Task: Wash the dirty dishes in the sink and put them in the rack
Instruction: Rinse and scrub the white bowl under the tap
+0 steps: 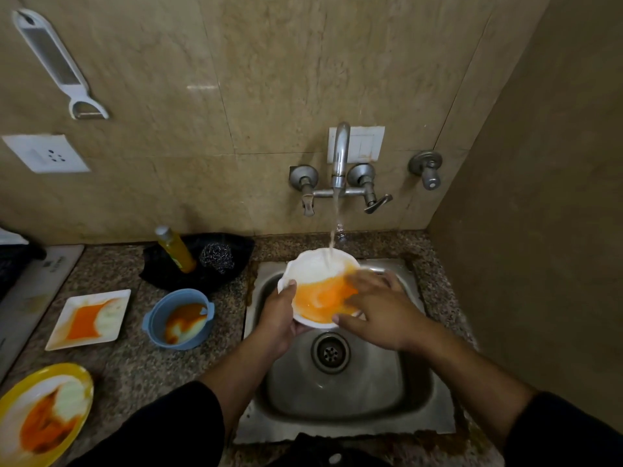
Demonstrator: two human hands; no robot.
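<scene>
Left hand (279, 318) is gripping the white bowl (315, 269) by its rim, thumb hooked over, holding it over the sink (421, 429) so the tap (340, 153) is flushing it | right hand (381, 311) is rubbing orange residue loose, fingers spread (slightly blurred)

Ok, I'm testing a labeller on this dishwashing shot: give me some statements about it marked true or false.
1. Water from the tap runs into the white bowl. True.
2. The left hand grips the bowl's rim. True.
3. The right hand holds the steel scrubber. False: the scrubber lies on the black cloth; bare fingers touch the bowl's inside.
4. The blue pot is clean. False: orange-brown residue lies inside it.
5. The square plate lies in the sink. False: it lies on the counter.
</scene>
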